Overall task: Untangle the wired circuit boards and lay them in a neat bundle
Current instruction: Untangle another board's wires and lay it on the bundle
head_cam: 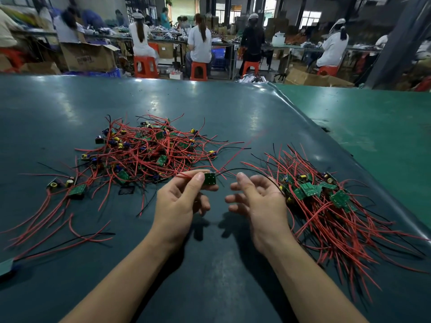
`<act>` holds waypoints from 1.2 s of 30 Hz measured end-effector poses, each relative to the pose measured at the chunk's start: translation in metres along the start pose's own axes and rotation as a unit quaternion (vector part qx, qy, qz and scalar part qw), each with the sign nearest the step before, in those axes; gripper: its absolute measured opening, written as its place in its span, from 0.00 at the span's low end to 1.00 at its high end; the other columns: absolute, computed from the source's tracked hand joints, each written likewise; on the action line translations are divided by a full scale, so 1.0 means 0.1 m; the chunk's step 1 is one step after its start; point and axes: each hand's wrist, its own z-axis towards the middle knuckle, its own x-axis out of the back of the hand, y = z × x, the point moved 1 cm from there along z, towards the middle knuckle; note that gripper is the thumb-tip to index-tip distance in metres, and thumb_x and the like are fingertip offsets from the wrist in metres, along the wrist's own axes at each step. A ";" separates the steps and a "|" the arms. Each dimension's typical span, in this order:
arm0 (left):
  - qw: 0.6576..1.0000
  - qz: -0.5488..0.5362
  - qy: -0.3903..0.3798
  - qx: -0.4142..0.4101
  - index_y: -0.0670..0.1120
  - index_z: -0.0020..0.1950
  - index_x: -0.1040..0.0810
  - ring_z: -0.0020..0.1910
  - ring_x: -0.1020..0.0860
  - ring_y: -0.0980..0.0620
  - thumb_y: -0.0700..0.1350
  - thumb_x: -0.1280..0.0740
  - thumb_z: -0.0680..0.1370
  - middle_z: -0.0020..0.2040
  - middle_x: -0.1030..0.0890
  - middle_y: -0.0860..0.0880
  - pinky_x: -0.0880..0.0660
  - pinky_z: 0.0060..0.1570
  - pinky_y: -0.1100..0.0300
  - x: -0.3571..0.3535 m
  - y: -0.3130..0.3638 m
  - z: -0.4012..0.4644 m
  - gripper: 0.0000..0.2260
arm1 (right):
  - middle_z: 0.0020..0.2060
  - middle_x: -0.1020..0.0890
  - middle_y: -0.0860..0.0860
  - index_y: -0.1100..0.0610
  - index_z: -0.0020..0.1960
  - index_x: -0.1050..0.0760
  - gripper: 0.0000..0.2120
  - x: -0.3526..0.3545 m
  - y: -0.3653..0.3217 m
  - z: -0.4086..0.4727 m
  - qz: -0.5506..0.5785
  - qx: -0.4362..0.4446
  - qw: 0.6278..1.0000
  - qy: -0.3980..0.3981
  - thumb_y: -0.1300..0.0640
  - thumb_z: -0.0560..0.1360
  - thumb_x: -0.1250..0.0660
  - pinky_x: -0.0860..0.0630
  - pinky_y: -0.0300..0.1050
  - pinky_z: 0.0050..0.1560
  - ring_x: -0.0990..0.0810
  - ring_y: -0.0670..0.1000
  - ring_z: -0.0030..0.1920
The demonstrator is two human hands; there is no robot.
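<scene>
A tangled heap of small green circuit boards with red and black wires (149, 150) lies on the dark green mat, left of centre. To the right lies a sorted bundle (326, 201), its boards grouped together and its wires fanned toward me. My left hand (179, 201) pinches one small green board (209, 178) between thumb and fingers, above the mat between the two piles. Red wires and a black wire run from that board. My right hand (254, 197) hovers just right of it, fingers loosely curled, and the black wire arcs over it.
Loose boards (77, 191) and stray wires (46, 220) lie at the left of the mat. The mat's right edge (326, 127) drops to a lighter green surface. Beyond the table, several people sit on red stools (145, 66) at benches among cardboard boxes (88, 58).
</scene>
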 end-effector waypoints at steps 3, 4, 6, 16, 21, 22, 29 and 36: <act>0.998 0.052 -0.007 -0.017 0.43 0.52 0.20 0.26 0.25 0.54 0.38 0.36 0.79 0.35 0.18 0.48 0.28 0.27 0.64 0.02 -0.03 -0.01 0.06 | 0.32 0.19 0.53 0.58 0.47 0.25 0.15 -0.05 0.02 -0.06 -0.049 -0.064 0.993 -0.091 0.51 0.67 0.27 0.28 0.37 0.22 0.24 0.48 0.25; 0.997 0.065 -0.015 -0.023 0.43 0.52 0.19 0.28 0.25 0.53 0.36 0.36 0.79 0.34 0.19 0.49 0.26 0.28 0.63 0.02 -0.04 -0.01 0.07 | 0.31 0.19 0.52 0.58 0.48 0.24 0.15 -0.07 0.02 -0.07 -0.046 -0.067 0.991 -0.106 0.50 0.66 0.27 0.28 0.37 0.22 0.24 0.48 0.25; 0.994 0.092 -0.032 -0.042 0.45 0.50 0.18 0.30 0.23 0.54 0.32 0.35 0.78 0.36 0.19 0.49 0.24 0.33 0.63 0.02 -0.03 -0.02 0.10 | 0.30 0.20 0.51 0.59 0.47 0.24 0.13 -0.08 0.02 -0.08 -0.043 -0.055 0.993 -0.093 0.52 0.69 0.28 0.29 0.37 0.22 0.24 0.47 0.24; 0.998 0.035 -0.052 -0.011 0.47 0.45 0.15 0.44 0.17 0.51 0.45 0.26 0.67 0.43 0.15 0.46 0.21 0.45 0.62 0.05 -0.06 0.02 0.08 | 0.31 0.17 0.54 0.61 0.44 0.23 0.03 -0.05 0.03 -0.06 -0.070 -0.005 0.995 -0.073 0.67 0.75 0.31 0.22 0.37 0.29 0.20 0.48 0.28; 0.996 -0.035 -0.080 -0.004 0.48 0.47 0.14 0.48 0.17 0.50 0.44 0.22 0.62 0.48 0.15 0.45 0.22 0.49 0.62 0.07 -0.02 0.03 0.14 | 0.34 0.16 0.57 0.59 0.37 0.18 0.04 -0.06 0.05 -0.06 0.043 -0.036 0.998 -0.025 0.65 0.69 0.27 0.21 0.36 0.31 0.18 0.50 0.30; 0.996 -0.042 -0.080 0.003 0.48 0.47 0.14 0.47 0.17 0.49 0.43 0.21 0.62 0.47 0.15 0.45 0.22 0.48 0.62 0.07 -0.02 0.04 0.15 | 0.34 0.16 0.58 0.59 0.36 0.18 0.04 -0.06 0.04 -0.05 0.046 -0.028 0.998 -0.027 0.64 0.69 0.27 0.22 0.36 0.31 0.17 0.50 0.30; 0.999 0.007 -0.044 0.006 0.48 0.45 0.14 0.44 0.19 0.49 0.44 0.21 0.62 0.43 0.15 0.45 0.22 0.51 0.56 0.08 -0.02 0.04 0.13 | 0.29 0.18 0.55 0.61 0.38 0.20 0.08 0.01 -0.03 0.01 -0.085 0.090 0.992 -0.010 0.61 0.75 0.29 0.24 0.39 0.26 0.20 0.50 0.25; 0.998 0.032 -0.057 -0.011 0.47 0.45 0.14 0.43 0.16 0.53 0.41 0.22 0.63 0.44 0.14 0.44 0.22 0.46 0.65 0.04 0.02 -0.02 0.12 | 0.26 0.22 0.49 0.60 0.36 0.20 0.12 0.17 -0.11 0.13 -0.110 0.129 0.979 0.110 0.57 0.77 0.30 0.33 0.36 0.20 0.30 0.44 0.22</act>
